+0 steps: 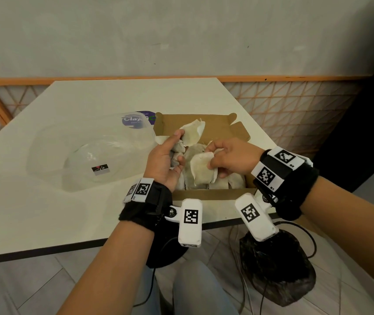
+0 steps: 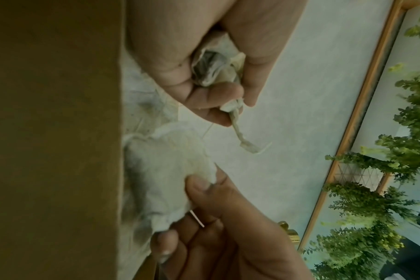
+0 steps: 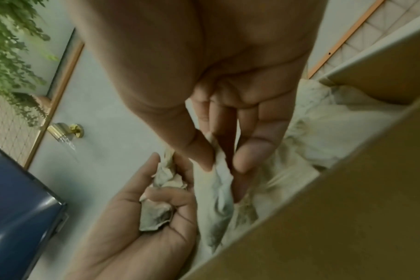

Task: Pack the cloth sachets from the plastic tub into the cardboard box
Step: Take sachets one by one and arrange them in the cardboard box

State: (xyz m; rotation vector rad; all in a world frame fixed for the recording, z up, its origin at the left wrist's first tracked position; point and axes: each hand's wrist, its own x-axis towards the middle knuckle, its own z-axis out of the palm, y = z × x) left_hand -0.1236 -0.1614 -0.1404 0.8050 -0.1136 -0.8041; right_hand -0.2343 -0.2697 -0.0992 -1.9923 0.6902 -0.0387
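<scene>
The open cardboard box (image 1: 238,130) sits on the table with several pale cloth sachets (image 1: 220,184) piled inside. My left hand (image 1: 177,147) hovers over the box's left side and grips a bunch of crumpled sachets (image 1: 193,133), one sticking up past the thumb. The left wrist view shows them bunched in the left hand (image 2: 218,94). My right hand (image 1: 213,159) pinches one flat sachet (image 1: 204,171) between thumb and fingers just above the pile, as the right hand (image 3: 224,163) also shows in its wrist view. The clear plastic tub (image 1: 51,155) stands to the left and looks empty.
A clear lid with a purple label (image 1: 136,120) lies behind the tub. The white table (image 1: 33,212) ends just below my wrists, with cables and a dark bag (image 1: 277,269) on the floor. An orange lattice railing (image 1: 284,103) runs behind the table.
</scene>
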